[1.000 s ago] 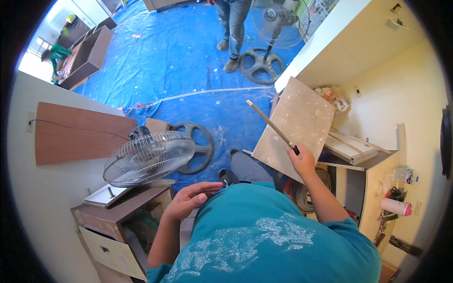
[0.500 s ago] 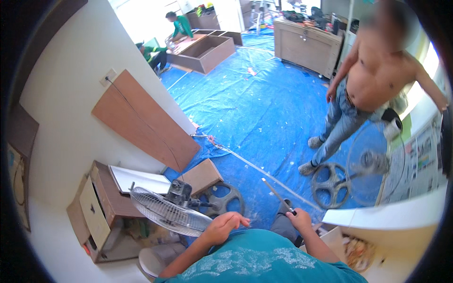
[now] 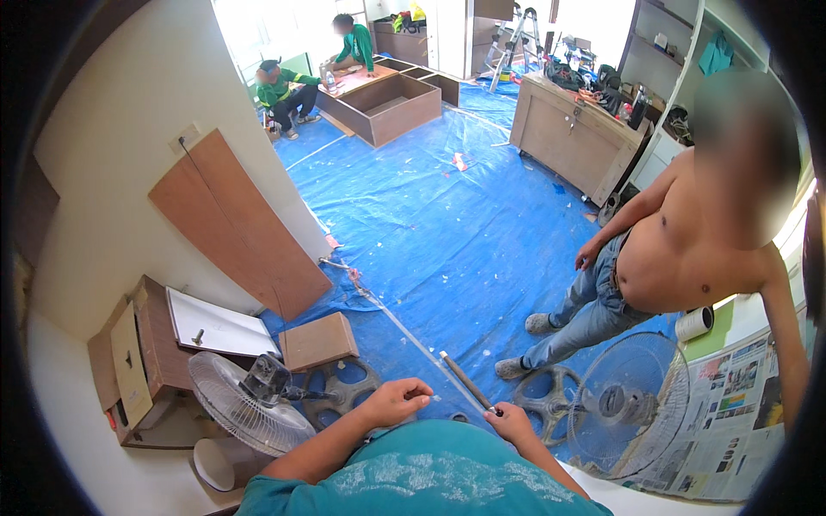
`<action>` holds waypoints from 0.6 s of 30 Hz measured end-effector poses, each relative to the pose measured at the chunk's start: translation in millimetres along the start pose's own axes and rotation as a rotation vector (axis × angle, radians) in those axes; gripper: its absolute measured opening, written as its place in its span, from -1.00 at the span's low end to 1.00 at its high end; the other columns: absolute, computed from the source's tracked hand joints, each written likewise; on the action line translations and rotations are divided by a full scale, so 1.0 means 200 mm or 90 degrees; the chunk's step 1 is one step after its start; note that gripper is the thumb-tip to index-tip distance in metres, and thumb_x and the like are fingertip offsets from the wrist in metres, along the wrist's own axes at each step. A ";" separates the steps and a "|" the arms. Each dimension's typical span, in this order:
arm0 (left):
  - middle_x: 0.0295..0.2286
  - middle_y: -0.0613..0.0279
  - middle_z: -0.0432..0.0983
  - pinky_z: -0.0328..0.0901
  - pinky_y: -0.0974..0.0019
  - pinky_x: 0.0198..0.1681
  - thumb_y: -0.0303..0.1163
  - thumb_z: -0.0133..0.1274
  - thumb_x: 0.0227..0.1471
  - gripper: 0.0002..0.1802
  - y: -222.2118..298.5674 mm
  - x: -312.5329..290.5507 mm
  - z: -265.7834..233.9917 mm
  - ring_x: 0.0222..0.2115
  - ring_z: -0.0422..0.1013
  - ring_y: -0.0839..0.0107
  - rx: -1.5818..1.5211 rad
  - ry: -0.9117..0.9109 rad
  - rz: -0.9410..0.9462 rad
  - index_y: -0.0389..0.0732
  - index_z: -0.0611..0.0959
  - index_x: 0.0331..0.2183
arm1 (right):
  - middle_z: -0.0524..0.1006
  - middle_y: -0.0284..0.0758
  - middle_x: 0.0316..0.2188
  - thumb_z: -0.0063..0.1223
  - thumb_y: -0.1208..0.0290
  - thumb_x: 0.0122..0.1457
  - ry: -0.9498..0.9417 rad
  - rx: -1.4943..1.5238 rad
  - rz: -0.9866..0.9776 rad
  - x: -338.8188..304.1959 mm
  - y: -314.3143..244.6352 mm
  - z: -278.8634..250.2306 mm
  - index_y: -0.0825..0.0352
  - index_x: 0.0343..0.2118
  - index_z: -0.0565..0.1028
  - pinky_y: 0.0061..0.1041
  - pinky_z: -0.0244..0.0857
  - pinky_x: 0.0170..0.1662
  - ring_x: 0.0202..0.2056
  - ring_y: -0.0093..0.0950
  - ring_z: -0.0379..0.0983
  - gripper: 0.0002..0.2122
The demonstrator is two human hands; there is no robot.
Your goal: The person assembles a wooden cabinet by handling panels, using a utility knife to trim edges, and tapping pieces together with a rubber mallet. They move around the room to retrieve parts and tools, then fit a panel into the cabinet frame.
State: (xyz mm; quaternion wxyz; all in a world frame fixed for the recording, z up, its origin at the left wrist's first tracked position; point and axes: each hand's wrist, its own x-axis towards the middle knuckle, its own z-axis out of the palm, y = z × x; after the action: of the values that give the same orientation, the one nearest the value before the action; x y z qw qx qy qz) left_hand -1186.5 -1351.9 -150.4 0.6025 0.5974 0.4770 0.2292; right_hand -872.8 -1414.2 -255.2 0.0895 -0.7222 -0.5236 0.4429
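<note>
Slim stick (image 3: 465,381), low near the middle of the view, slanting up and left over the blue sheet (image 3: 413,232) to a pale tip. On the left, left hand (image 3: 398,402) with fingers loosely curled, just beside a small pale speck (image 3: 435,397); too small to name, and cannot tell whether held. On the right, right hand (image 3: 514,423) closed around the dark lower end of the stick. Looks light and stiff, probably not slippery in a dry palm, perhaps easiest to chip at the slender tip. Best gripped by that dark end, with mid-length as a second hold for finer steering. Edges to mind, from the left: hard corners on a brown cabinet (image 3: 163,365) and a white panel (image 3: 219,322); wire cage of the tilted left fan (image 3: 237,404), close to the left forearm in view; square-edged brown box (image 3: 318,341) ahead; broad, thin cage of the right fan (image 3: 632,404), near the right forearm; then a standing co-worker (image 3: 662,249) beyond. Most room for moving straight ahead over the sheet, least toward either fan.
</note>
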 end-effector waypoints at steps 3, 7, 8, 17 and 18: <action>-0.42 0.18 0.58 0.36 0.24 -0.22 -0.24 -0.02 0.28 -0.71 -0.02 0.28 -0.09 -0.35 0.49 0.36 0.038 -0.035 0.038 -0.27 0.62 -0.33 | 0.61 -0.09 -0.36 0.24 0.12 0.05 0.021 -0.060 -0.084 0.16 -0.11 -0.12 0.31 -0.24 0.60 -0.18 0.41 -0.20 -0.27 -0.09 0.55 -0.65; -0.43 0.14 0.58 0.36 0.24 -0.18 -0.09 0.00 0.26 -0.61 0.21 0.72 -0.23 -0.34 0.51 0.27 0.233 -0.128 0.039 -0.24 0.63 -0.36 | 0.62 -0.11 -0.33 0.21 0.14 0.09 -0.001 -0.113 -0.157 0.43 -0.34 -0.31 0.19 -0.15 0.58 -0.16 0.41 -0.20 -0.25 -0.11 0.56 -0.68; -0.42 0.14 0.59 0.37 0.27 -0.15 -0.09 0.03 0.25 -0.62 0.27 0.83 -0.29 -0.33 0.51 0.29 0.318 -0.153 0.008 -0.22 0.65 -0.36 | 0.62 -0.12 -0.32 0.20 0.15 0.10 -0.027 -0.117 -0.145 0.51 -0.49 -0.37 0.16 -0.12 0.58 -0.16 0.41 -0.19 -0.24 -0.12 0.56 -0.69; -0.27 0.00 0.60 0.37 -0.06 -0.18 -0.08 0.02 0.18 -0.65 0.18 1.71 -0.80 -0.22 0.51 -0.04 0.411 -0.298 0.185 -0.09 0.65 -0.14 | 0.63 -0.24 -0.36 0.11 0.11 0.17 0.017 -0.252 -0.228 1.23 -1.42 -0.62 0.11 -0.20 0.61 -0.19 0.42 -0.23 -0.29 -0.16 0.56 -0.76; -0.29 0.01 0.60 0.37 -0.06 -0.19 -0.08 0.02 0.18 -0.66 0.18 1.77 -0.89 -0.23 0.51 -0.04 0.400 -0.278 0.188 -0.09 0.65 -0.15 | 0.63 -0.24 -0.36 0.10 0.12 0.18 0.012 -0.253 -0.257 1.33 -1.47 -0.64 0.12 -0.21 0.61 -0.18 0.42 -0.23 -0.29 -0.15 0.56 -0.76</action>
State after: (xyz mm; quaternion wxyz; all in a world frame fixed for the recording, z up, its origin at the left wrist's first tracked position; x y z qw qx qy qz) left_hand -1170.4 -957.1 -193.3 0.4383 0.8491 0.2938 0.0245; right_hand -961.9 -1021.0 -150.6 0.0374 -0.6109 -0.7324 0.2983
